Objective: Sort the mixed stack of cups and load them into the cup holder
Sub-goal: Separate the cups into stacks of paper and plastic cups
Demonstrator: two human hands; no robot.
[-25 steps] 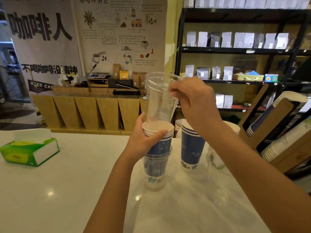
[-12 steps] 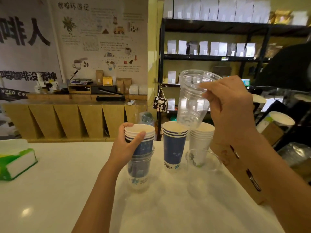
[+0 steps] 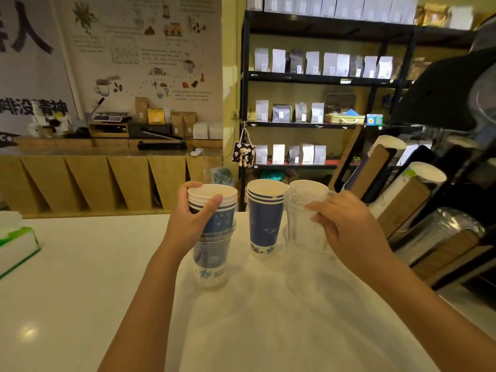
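A mixed stack of cups (image 3: 214,253) stands on the white counter (image 3: 80,291): blue paper cups on top, nested in clear plastic cups below. My left hand (image 3: 192,218) grips the top of this stack. To its right stands a sorted stack of blue paper cups (image 3: 264,218). Beside that, my right hand (image 3: 346,226) holds a clear plastic cup (image 3: 303,224), lowered into another clear cup standing on the counter. Behind it shows a stack of white paper cups (image 3: 308,185). The wooden cup holder (image 3: 397,210) stands at the right, with cups in its slots.
A green tissue box (image 3: 16,245) lies at the counter's left edge. Black shelves with bags (image 3: 316,111) stand behind the counter, and a wooden bar (image 3: 94,181) is at the back left. A dark machine (image 3: 451,89) looms at the upper right.
My right hand has carried the clear cup from above the mixed stack rightward and down into the clear cup on the counter. My left hand stays on the mixed stack.
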